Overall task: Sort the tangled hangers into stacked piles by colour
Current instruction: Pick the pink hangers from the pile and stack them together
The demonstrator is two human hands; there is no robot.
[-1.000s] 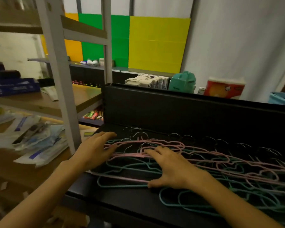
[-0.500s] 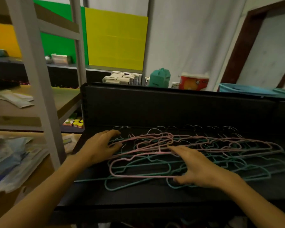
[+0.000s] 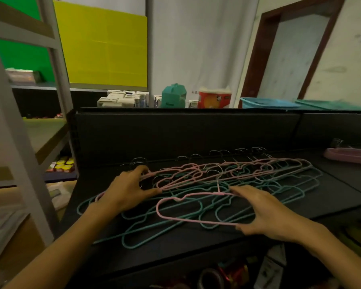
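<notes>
Head view: my right hand (image 3: pixel 265 213) pinched one pink hanger (image 3: pixel 196 207) between thumb and fingers, its hook pointing away from that grip. My left hand (image 3: pixel 127 188), fingers spread, pressed flat on the tangled pile (image 3: pixel 238 178) beyond. I judged the hanger light, stiff, snag-prone; best held at its shoulder.

Black worktop (image 3: pixel 196 245), matte, with an upright black back panel (image 3: pixel 175 132) along the far edge. Spread across the middle: tangled heap of wire hangers (image 3: pixel 227 180), pink ones mostly on top, teal ones (image 3: pixel 133 243) beneath and spilling toward the near-left edge. One pink hanger (image 3: pixel 188 207) lying nearest, over the teal. Metal hooks (image 3: pixel 217 152) pointing toward the back panel. At far right, well apart from the heap: neat pink stack (image 3: pixel 350 155).
</notes>
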